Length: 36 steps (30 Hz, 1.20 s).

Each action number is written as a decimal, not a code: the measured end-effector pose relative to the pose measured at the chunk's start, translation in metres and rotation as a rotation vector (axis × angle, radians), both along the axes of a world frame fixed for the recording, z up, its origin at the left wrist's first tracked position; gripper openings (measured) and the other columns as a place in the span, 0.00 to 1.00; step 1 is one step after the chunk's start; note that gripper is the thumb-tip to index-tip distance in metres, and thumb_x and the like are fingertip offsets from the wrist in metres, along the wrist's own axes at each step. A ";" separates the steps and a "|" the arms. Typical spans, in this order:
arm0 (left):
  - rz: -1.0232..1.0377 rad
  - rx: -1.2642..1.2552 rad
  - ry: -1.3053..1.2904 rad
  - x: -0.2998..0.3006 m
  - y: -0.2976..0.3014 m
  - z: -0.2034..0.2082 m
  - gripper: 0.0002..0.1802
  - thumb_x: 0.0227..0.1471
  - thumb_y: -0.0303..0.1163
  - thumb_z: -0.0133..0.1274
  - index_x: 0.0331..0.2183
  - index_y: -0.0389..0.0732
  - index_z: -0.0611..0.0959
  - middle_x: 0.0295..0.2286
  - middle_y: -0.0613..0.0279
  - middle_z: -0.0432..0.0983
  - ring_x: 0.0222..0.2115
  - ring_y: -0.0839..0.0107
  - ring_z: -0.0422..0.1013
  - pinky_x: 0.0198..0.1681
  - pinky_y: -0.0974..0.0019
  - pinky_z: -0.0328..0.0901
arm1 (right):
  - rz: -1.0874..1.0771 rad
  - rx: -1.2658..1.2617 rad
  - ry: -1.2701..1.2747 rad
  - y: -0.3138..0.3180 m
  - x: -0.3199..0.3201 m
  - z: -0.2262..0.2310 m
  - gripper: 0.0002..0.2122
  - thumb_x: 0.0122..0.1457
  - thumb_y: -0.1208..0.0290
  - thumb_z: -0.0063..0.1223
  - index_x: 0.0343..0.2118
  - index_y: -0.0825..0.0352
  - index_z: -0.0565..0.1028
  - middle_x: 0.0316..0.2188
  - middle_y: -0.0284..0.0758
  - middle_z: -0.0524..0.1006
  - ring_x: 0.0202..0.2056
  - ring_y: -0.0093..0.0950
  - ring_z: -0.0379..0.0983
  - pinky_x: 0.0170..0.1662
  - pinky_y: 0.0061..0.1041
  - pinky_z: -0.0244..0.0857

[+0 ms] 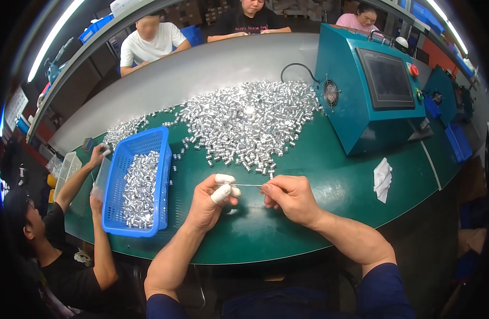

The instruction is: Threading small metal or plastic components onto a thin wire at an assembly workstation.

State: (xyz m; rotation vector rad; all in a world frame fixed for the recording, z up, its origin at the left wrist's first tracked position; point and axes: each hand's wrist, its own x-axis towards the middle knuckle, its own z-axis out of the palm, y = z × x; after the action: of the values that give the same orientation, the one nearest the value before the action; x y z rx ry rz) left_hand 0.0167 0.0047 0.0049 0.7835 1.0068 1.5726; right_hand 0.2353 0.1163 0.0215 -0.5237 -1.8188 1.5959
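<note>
My left hand (211,198) wears white finger covers on the thumb and a finger. Its fingertips are pinched together at the left end of a thin, straight metal rod (247,185); whatever small thing they hold is mostly hidden. The rod's right end is gripped between the thumb and fingers of my right hand (292,198). Both hands are held over the green table (266,234), just nearer than a big heap of small silver metal parts (250,119).
Left of my hands stands a blue perforated basket (162,181) holding more silver parts. At the right are a teal machine (343,106) with a screen and a crumpled white cloth (382,179). A co-worker in black (69,266) sits at the left; several people sit across.
</note>
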 end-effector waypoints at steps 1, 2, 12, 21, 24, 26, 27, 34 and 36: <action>0.002 0.004 0.002 0.001 0.000 0.001 0.13 0.58 0.30 0.60 0.45 0.38 0.81 0.32 0.56 0.82 0.28 0.72 0.76 0.36 0.70 0.71 | 0.002 0.004 0.002 -0.001 0.000 0.002 0.06 0.63 0.74 0.57 0.34 0.73 0.80 0.23 0.35 0.79 0.23 0.22 0.76 0.26 0.24 0.69; 0.018 -0.010 0.004 0.003 0.000 0.003 0.12 0.59 0.31 0.60 0.43 0.39 0.81 0.32 0.56 0.81 0.27 0.73 0.75 0.35 0.71 0.71 | 0.006 -0.112 0.009 -0.003 0.000 0.003 0.08 0.64 0.73 0.56 0.33 0.74 0.79 0.22 0.34 0.79 0.23 0.20 0.75 0.26 0.22 0.68; 0.322 -0.026 0.015 -0.024 0.006 0.000 0.11 0.61 0.33 0.56 0.43 0.39 0.79 0.30 0.65 0.76 0.27 0.77 0.71 0.32 0.75 0.67 | -0.293 0.585 0.102 0.012 0.014 0.015 0.05 0.63 0.79 0.55 0.31 0.73 0.80 0.22 0.35 0.78 0.21 0.23 0.73 0.25 0.21 0.65; 0.303 -0.064 0.426 0.009 -0.003 0.012 0.15 0.52 0.26 0.66 0.42 0.35 0.82 0.30 0.65 0.78 0.29 0.77 0.73 0.36 0.74 0.68 | -0.251 0.558 0.180 0.006 0.015 0.021 0.04 0.61 0.81 0.58 0.37 0.73 0.81 0.25 0.36 0.80 0.24 0.23 0.74 0.26 0.20 0.66; 0.334 -0.054 0.585 0.007 -0.005 0.007 0.15 0.51 0.26 0.67 0.41 0.35 0.82 0.30 0.67 0.78 0.30 0.79 0.72 0.37 0.75 0.66 | -0.239 0.583 0.170 0.002 0.018 0.025 0.05 0.58 0.82 0.60 0.37 0.72 0.81 0.25 0.37 0.79 0.24 0.25 0.75 0.27 0.21 0.67; 0.338 0.006 0.646 0.007 -0.005 0.004 0.15 0.49 0.25 0.68 0.40 0.35 0.82 0.30 0.70 0.76 0.31 0.81 0.70 0.38 0.75 0.65 | -0.229 0.630 0.158 0.001 0.019 0.024 0.05 0.58 0.82 0.60 0.37 0.71 0.81 0.25 0.37 0.79 0.24 0.25 0.76 0.27 0.21 0.67; 0.332 0.006 0.646 0.008 -0.005 0.004 0.15 0.49 0.25 0.68 0.40 0.35 0.82 0.30 0.70 0.76 0.31 0.81 0.70 0.38 0.75 0.65 | -0.221 0.648 0.161 0.001 0.019 0.024 0.05 0.57 0.82 0.61 0.36 0.71 0.81 0.25 0.37 0.79 0.23 0.25 0.75 0.25 0.22 0.67; 0.316 0.024 0.727 0.013 -0.005 0.008 0.15 0.48 0.25 0.69 0.38 0.36 0.82 0.30 0.70 0.76 0.31 0.81 0.69 0.38 0.75 0.65 | -0.173 0.722 0.129 0.000 0.018 0.023 0.05 0.56 0.82 0.61 0.35 0.71 0.81 0.25 0.38 0.80 0.23 0.27 0.77 0.25 0.22 0.69; 0.314 0.026 0.740 0.013 -0.005 0.007 0.15 0.48 0.25 0.69 0.38 0.35 0.82 0.30 0.70 0.76 0.31 0.81 0.69 0.38 0.75 0.65 | -0.181 0.736 0.128 0.000 0.017 0.022 0.04 0.55 0.82 0.61 0.35 0.71 0.81 0.25 0.38 0.80 0.23 0.27 0.77 0.25 0.22 0.68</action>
State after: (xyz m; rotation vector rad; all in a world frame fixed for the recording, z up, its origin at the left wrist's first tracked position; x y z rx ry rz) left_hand 0.0296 -0.0002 0.0122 1.3235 1.7071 1.5791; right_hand 0.2520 0.1166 0.0432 -0.2237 -2.0184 0.7331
